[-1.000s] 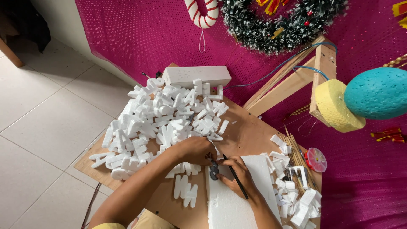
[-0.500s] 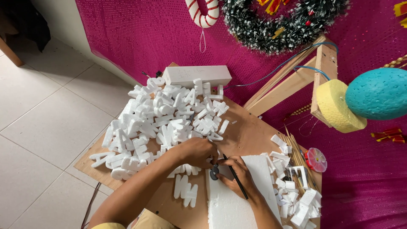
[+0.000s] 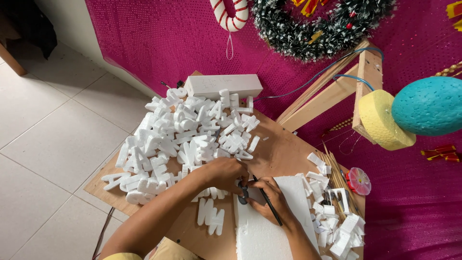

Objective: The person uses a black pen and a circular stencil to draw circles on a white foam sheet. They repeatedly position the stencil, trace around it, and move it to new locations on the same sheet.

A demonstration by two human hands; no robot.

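left hand (image 3: 225,174) curled, fingertips pressed on the near edge of the white foam sheet (image 3: 269,226) by a small dark round tool (image 3: 244,191). right hand (image 3: 266,198) pinched shut on a thin dark pen (image 3: 270,206), resting on the sheet, which lies under both hands on the wooden board (image 3: 284,151). foam looks light, stiff, crumbly; best held flat by its edges. cut foam letters (image 3: 187,137) piled beyond the fingers.

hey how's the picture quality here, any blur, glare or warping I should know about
Head view: soft, even light with faint shadows; the white foam letters look bright but keep their edges; both hands, left hand and right hand, are sharp; the floor tile lines bow slightly from wide-angle distortion.
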